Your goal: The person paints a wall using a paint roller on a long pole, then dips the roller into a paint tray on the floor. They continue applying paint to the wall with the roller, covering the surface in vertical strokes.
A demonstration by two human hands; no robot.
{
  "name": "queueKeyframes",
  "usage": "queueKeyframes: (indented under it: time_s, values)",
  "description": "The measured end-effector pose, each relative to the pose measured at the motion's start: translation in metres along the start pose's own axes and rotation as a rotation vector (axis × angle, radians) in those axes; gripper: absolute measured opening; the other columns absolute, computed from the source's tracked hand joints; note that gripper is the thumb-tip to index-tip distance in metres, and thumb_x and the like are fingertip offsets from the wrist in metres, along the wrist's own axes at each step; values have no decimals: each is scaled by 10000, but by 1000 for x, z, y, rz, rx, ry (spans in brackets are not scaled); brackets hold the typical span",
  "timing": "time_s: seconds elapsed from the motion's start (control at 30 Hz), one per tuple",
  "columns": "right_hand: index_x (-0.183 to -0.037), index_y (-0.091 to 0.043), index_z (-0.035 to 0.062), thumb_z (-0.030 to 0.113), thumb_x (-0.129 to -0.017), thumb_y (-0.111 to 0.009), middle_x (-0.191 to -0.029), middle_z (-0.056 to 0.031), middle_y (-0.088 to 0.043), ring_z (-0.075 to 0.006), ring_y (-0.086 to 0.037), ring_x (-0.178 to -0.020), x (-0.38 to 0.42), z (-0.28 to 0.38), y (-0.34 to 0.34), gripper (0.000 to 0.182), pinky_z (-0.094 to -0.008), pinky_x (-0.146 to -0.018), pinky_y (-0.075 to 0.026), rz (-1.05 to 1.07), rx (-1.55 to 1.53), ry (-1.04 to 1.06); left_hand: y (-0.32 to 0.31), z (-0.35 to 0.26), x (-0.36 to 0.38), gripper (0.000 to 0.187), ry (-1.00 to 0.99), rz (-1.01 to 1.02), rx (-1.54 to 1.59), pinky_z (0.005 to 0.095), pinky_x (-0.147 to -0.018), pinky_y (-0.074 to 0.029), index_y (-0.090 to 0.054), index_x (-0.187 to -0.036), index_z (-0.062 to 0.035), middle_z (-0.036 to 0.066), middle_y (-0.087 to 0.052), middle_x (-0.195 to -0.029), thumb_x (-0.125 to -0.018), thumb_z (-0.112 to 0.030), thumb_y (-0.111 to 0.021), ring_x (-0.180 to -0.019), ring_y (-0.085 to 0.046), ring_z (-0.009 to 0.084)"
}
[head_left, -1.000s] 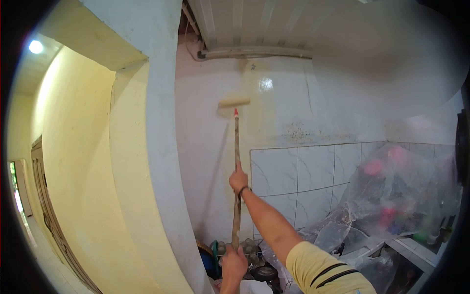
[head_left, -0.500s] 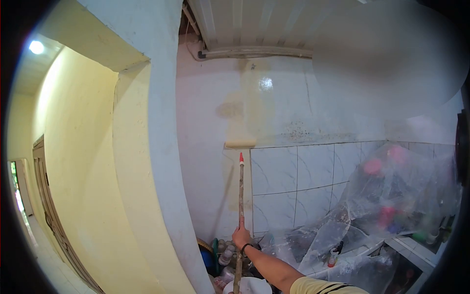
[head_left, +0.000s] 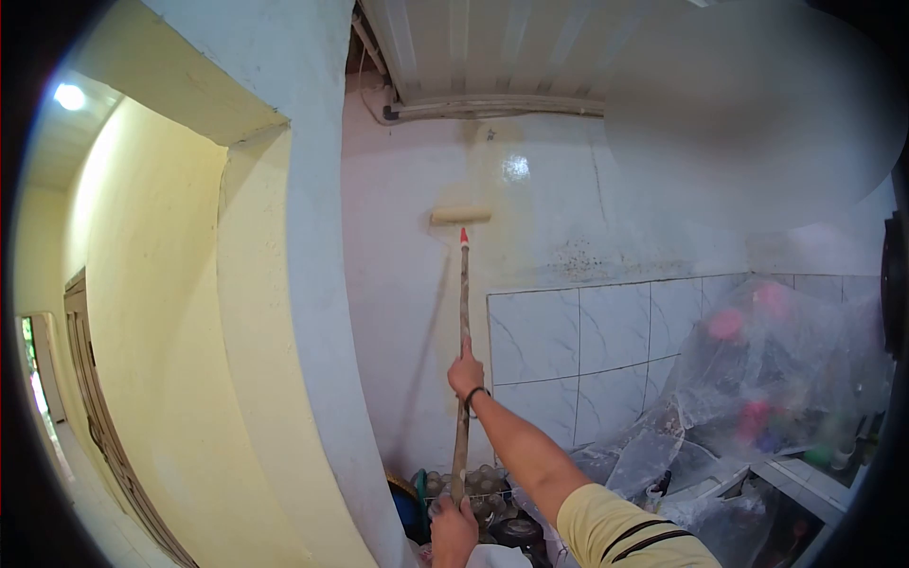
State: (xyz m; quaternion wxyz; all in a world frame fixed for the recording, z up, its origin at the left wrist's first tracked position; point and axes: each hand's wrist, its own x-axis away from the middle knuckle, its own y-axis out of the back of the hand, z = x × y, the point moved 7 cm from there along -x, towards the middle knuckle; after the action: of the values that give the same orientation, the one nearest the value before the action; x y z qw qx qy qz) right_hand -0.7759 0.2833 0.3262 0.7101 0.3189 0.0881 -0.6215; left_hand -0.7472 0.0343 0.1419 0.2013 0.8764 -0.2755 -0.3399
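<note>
This is a room in a home, likely a kitchen being painted. White wall tiles (head_left: 606,336) sit low on the far wall. On the right, clear plastic sheet (head_left: 757,379) covers the tabletop (head_left: 805,478). A yellow hallway with a door (head_left: 90,398) opens on the left.

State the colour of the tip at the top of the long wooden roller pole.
Red, on the long wooden roller pole, seen in the head view just under the roller.
</note>
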Motion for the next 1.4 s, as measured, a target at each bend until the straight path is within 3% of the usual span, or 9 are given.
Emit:
queueKeyframes:
  time_s: [0.2,0.43,0.53,0.6,0.97,1.1,1.3,1.4]
  values:
    - [-1443,-162,217,106,-852,-373,-1034,-264,-577,-380,-623,-857,-69,56,21,637,-413,-613,-563,20,-58,2,11,-43,-69,332,29,12,-35,537,-714,-460,-449,-997,26,307,-596,-837,-910,-295,-466,-776,-583,485]
    - [-1446,-151,227,77,-834,-396,-1069,-249,-560,-372,-614,-912,-131,102,39,676,-398,-608,-573,-7,-83,63,20,-84,-134,295,-108,-136,68,542,-644,-442,-464,-917,59,310,-581,-701,-910,-235,-485,-707,-570,497]
    - [-1434,-214,240,116,-855,-385,-938,-210,-598,-283,-622,-621,-177,108,31,617,-387,-472,-517,-130,-66,145,23,-94,-160,303,-88,-137,56,540,-670,-447,-462,-931,51,307,-585,-733,-911,-251,-480,-738,-571,496]
    - [-1434,-214,240,101,-846,-386,-947,-209,-595,-283,-624,-633,-195,116,31,629,-386,-470,-516,-138,-72,152,23,-100,-176,329,-44,-71,44,543,-731,-451,-452,-992,31,302,-600,-827,-918,-289,-458,-813,-575,494]
    - [-1439,-196,232,46,-807,-391,-1020,-226,-585,-308,-636,-700,-266,166,35,688,-380,-481,-525,-201,-81,234,45,-135,-235,323,-95,-121,39,555,-726,-445,-455,-979,26,325,-590,-803,-922,-292,-453,-808,-569,502]
    - [-1437,-199,216,48,-811,-391,-1012,-239,-590,-329,-639,-712,-249,153,33,676,-393,-497,-534,-195,-85,229,40,-123,-223,296,-132,-178,48,548,-647,-441,-467,-920,45,312,-575,-706,-910,-251,-487,-723,-555,510]
    - [-1436,-178,210,119,-854,-391,-911,-261,-608,-368,-630,-683,-179,63,-11,626,-420,-524,-545,-171,-64,193,4,-57,-147,276,-93,-146,22,554,-636,-429,-458,-928,37,311,-577,-723,-901,-235,-496,-721,-551,509]
    - [-1438,-159,216,144,-871,-406,-863,-262,-614,-379,-626,-679,-112,23,-22,623,-432,-552,-542,-111,-69,106,-10,-19,-96,288,-46,-70,-16,551,-675,-437,-450,-977,10,284,-589,-811,-899,-265,-489,-776,-567,482]
